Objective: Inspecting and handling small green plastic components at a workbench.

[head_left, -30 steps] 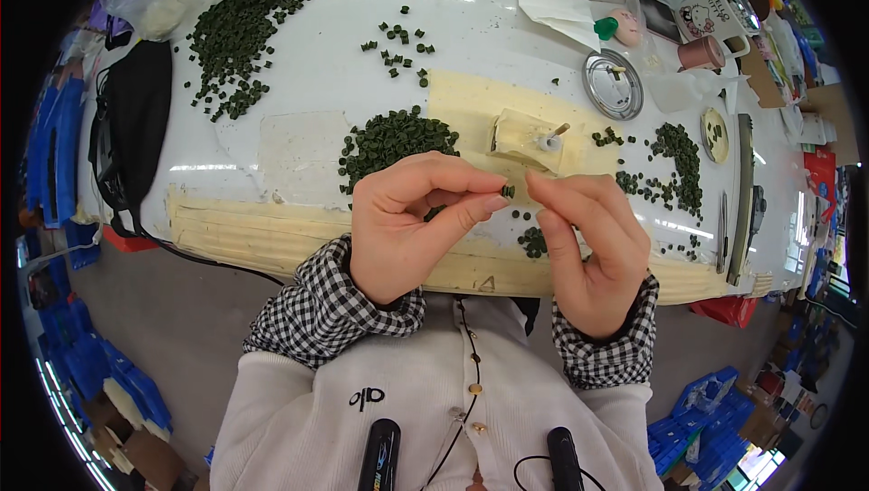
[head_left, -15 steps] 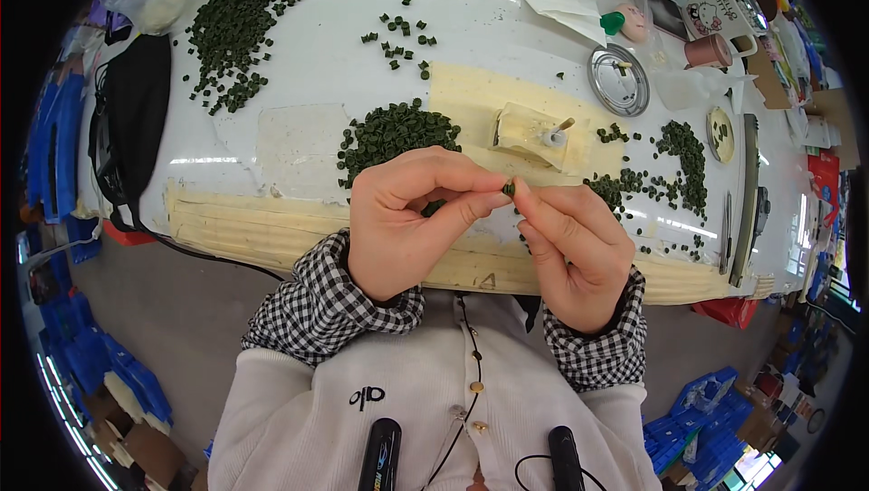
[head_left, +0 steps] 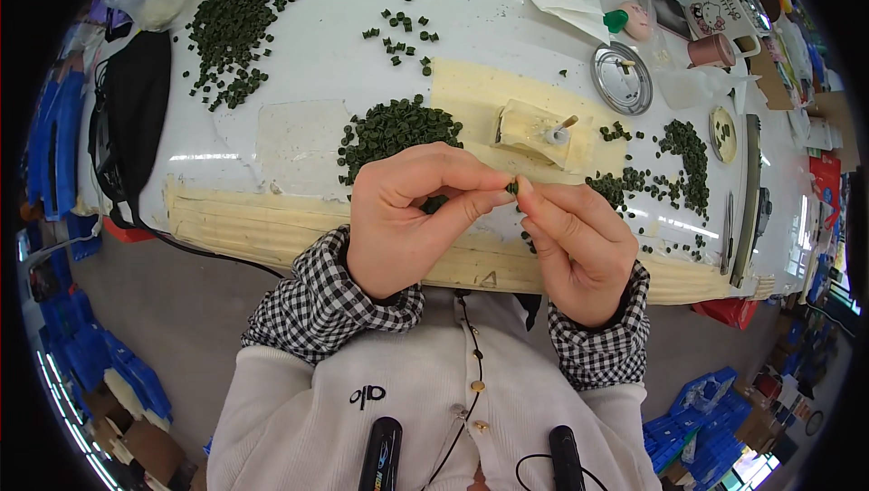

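Between the fingertips of both hands is one small dark green spool-like piece (head_left: 512, 188), mostly covered by the fingers. My left hand (head_left: 412, 210) pinches it from the left, thumb and forefinger together. From the right, my right hand (head_left: 579, 242) closes on the same piece with its fingertips. Just beyond my left hand lies a heap of similar green pieces (head_left: 398, 133). Behind the hands a taped yellowish block (head_left: 534, 133) holds a small white cup with a stick in it. More green pieces (head_left: 683, 165) are spread to the right.
A large green pile (head_left: 235, 34) covers the far left. Black fabric (head_left: 136, 120) lies at the left edge. On the right are a round metal dish (head_left: 622, 79), a pale dish (head_left: 722, 133), tweezers (head_left: 729, 233) and a pink cup (head_left: 711, 50). Yellow tape (head_left: 244, 224) lines the front edge.
Both hands have shifted very slightly to the right, still pinching the small green piece together. The things on the table show no real change.
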{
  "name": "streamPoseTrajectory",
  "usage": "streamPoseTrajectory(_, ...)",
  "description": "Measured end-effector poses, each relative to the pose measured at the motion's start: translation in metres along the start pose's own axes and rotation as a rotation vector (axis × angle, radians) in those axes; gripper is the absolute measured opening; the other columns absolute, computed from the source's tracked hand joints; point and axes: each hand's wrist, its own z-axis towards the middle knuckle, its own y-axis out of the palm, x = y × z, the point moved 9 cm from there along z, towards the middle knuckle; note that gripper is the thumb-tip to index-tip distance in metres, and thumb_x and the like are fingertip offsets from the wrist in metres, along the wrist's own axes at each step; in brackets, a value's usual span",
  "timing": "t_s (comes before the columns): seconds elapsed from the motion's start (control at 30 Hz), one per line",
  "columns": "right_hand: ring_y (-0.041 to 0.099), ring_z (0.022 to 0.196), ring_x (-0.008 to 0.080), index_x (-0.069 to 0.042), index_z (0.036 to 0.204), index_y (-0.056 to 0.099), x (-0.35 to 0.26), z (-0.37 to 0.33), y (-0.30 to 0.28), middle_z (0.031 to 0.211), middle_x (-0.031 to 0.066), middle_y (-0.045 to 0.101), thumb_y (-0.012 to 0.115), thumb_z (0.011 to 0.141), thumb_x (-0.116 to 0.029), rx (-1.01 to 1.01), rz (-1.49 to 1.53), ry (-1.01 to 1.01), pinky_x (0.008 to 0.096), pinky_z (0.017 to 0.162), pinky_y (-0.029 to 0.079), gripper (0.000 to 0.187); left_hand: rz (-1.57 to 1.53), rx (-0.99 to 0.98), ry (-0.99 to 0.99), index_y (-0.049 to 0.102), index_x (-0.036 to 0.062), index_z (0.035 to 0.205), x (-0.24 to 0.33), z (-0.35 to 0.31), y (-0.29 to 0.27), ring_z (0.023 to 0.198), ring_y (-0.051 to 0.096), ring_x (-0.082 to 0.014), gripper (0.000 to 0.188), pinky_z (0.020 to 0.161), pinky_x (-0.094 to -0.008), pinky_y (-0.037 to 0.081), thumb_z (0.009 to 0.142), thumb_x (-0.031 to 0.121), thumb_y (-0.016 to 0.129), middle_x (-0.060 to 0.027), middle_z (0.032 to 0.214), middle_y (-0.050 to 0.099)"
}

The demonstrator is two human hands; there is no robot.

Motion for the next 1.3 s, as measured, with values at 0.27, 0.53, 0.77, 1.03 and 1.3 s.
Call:
streamPoseTrajectory(0.27, 0.062, 0.078, 0.022, 0.0, 0.113, 0.067, 0.003, -0.001, -0.004, 0.095, 0.0117, 0.065, 0.069, 0.076, 0.006, 0.039, -0.012, 0.041, 0.0282, 0.067, 0.051, 0.038, -0.001, 0.032, -0.025, 0.067, -0.0046, 0.096, 0.0, 0.0, -0.001, 0.078, 0.059, -0.0103, 0.018, 0.068, -0.0219, 0.048, 0.08, -0.013, 0.066, -0.0087, 0.092, 0.064)
streamPoseTrajectory(0.53, 0.06, 0.074, 0.0221, -0.001, 0.106, 0.069, 0.004, -0.005, -0.011, 0.09, 0.011, 0.065, 0.071, 0.075, 0.005, 0.076, -0.067, 0.058, 0.0284, 0.063, 0.049, 0.032, 0.079, 0.065, -0.028, 0.067, -0.0045, 0.096, 0.002, 0.002, -0.005, 0.079, 0.061, -0.0099, 0.017, 0.068, -0.0216, 0.05, 0.08, -0.011, 0.067, -0.0081, 0.092, 0.065)
streamPoseTrajectory(0.77, 0.053, 0.071, 0.0247, -0.002, 0.089, 0.069, 0.014, -0.012, -0.009, 0.078, 0.0071, 0.06, 0.074, 0.069, 0.001, 0.046, -0.28, 0.047, 0.0331, 0.062, 0.044, 0.02, 0.974, 0.206, 0.164, 0.068, -0.0023, 0.093, 0.035, 0.025, -0.058, 0.067, 0.063, -0.0178, 0.012, 0.062, -0.0256, 0.05, 0.082, -0.002, 0.067, -0.0112, 0.081, 0.067)
streamPoseTrajectory(1.03, 0.053, 0.076, 0.0245, -0.004, 0.086, 0.068, 0.01, -0.016, 0.009, 0.076, 0.0057, 0.057, 0.075, 0.068, -0.004, 0.016, -0.398, -0.013, 0.0356, 0.066, 0.044, 0.02, 1.133, 0.343, 0.202, 0.067, -0.0007, 0.089, 0.046, 0.025, -0.096, 0.062, 0.061, -0.0262, 0.009, 0.059, -0.0324, 0.049, 0.081, 0.002, 0.068, -0.012, 0.078, 0.064)
streamPoseTrajectory(1.3, 0.057, 0.067, 0.0252, -0.001, 0.085, 0.066, 0.013, -0.017, -0.004, 0.076, 0.009, 0.062, 0.074, 0.069, 0.004, 0.119, -0.175, 0.108, 0.0324, 0.059, 0.046, 0.018, 0.985, -0.325, 0.2, 0.065, 0.0034, 0.082, 0.033, -0.013, 0.011, 0.071, 0.054, -0.0234, 0.017, 0.062, -0.0328, 0.046, 0.068, 0.004, 0.075, -0.0059, 0.076, 0.053)
